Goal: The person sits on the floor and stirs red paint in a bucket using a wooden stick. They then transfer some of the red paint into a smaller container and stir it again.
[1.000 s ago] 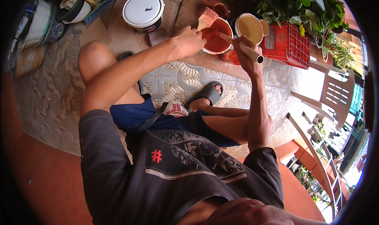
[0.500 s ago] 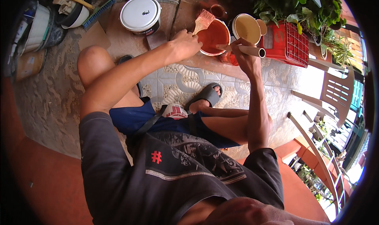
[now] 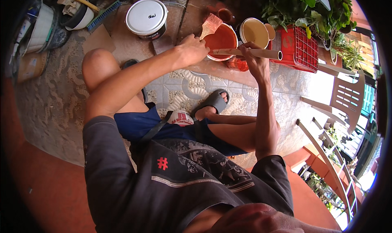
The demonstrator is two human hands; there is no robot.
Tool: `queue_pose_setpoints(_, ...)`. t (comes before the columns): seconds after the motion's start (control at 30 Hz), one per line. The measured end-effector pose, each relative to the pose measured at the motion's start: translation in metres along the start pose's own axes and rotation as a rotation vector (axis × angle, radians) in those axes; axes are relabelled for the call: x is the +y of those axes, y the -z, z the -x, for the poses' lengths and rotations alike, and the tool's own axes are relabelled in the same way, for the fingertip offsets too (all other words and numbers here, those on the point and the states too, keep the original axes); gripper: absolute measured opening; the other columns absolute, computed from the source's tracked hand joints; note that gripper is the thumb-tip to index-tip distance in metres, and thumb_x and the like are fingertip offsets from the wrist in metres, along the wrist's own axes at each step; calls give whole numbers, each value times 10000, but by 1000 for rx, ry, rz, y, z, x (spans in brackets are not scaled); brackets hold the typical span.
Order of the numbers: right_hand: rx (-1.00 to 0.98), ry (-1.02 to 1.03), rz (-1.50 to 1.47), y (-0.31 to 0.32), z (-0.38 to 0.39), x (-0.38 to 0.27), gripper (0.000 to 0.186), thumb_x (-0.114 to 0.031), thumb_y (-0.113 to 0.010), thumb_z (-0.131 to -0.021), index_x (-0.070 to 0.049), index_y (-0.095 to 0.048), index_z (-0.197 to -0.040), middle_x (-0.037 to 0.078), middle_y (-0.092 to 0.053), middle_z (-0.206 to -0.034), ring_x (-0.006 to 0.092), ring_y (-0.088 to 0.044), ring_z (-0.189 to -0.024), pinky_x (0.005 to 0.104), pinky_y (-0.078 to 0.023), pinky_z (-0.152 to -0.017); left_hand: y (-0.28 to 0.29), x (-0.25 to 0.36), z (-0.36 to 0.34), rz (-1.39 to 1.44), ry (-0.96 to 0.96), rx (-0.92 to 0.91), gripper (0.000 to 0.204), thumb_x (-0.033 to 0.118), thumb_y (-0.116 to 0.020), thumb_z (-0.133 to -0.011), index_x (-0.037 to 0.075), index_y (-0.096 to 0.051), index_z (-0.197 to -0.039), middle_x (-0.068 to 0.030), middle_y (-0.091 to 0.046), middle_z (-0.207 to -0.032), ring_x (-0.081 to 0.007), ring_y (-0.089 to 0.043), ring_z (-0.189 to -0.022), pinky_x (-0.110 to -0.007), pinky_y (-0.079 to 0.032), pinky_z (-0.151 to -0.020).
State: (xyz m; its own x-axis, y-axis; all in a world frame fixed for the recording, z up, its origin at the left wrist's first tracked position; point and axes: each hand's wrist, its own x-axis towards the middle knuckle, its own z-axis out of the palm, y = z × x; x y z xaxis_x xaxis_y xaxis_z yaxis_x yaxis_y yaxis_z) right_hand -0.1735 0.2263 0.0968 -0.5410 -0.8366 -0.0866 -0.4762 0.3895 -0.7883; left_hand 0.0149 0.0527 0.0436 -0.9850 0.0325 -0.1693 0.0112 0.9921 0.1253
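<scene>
My left hand [image 3: 192,49] is closed on the handle of a wide paintbrush [image 3: 210,25], whose orange-stained bristles point up and away over the rim of a bucket of red-orange paint [image 3: 220,40]. In my right hand [image 3: 256,58] is a tan hollow tube [image 3: 265,53], gripped partway along. It lies level across the bucket's near side, its narrower, orange-smeared end close to my left fingers and its round opening facing right. Just behind my right hand stands a bucket with cream-yellow contents [image 3: 255,30].
A white-lidded paint bucket [image 3: 146,16] stands to the left on boards. A small brown pot [image 3: 225,15] sits behind the paint. To the right are a red crate [image 3: 300,49], leafy plants [image 3: 302,8] and a plastic chair [image 3: 347,96]. A blue-bristled broom [image 3: 103,15] lies far left.
The tube has shifted left across the paint bucket and tipped more level, its narrow end now by my left fingers. The brush has turned slightly; my left hand has barely moved.
</scene>
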Motion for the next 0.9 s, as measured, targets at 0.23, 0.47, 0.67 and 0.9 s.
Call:
queue_pose_setpoints(0.23,-24,-52,288,1,3,-24,240,-195,-620,-951,23,-712,-990,130,-746,-840,206,-753,-805,317,-590,-730,-1,2,0,36,-9,-6,230,156,-588,-923,75,-712,-1099,-134,-718,-1103,-279,-708,-1041,-427,-530,-833)
queue_pose_setpoints(0.47,38,46,72,5,2,3,217,-191,-629,-940,0,-721,-988,116,-740,-786,209,-751,-778,319,-578,-707,-6,5,-4,19,-14,-44,240,160,-591,-918,70,-703,-1109,-136,-713,-1120,-284,-701,-1057,-440,-520,-851)
queue_pose_setpoints(0.67,-60,-46,202,7,3,-21,245,-195,-640,-941,33,-713,-994,135,-742,-823,190,-737,-786,312,-577,-709,-16,1,-5,18,-1,-23,243,164,-582,-919,71,-702,-1108,-138,-711,-1126,-286,-700,-1062,-441,-518,-855)
queue_pose_setpoints(0.9,52,94,135,9,-1,0,212,-192,-655,-961,5,-722,-1005,123,-753,-838,179,-738,-786,312,-578,-717,-7,3,-10,37,5,-98,348,220,-702,-840,71,-667,-1152,-149,-685,-1151,-295,-672,-1079,-417,-492,-892)
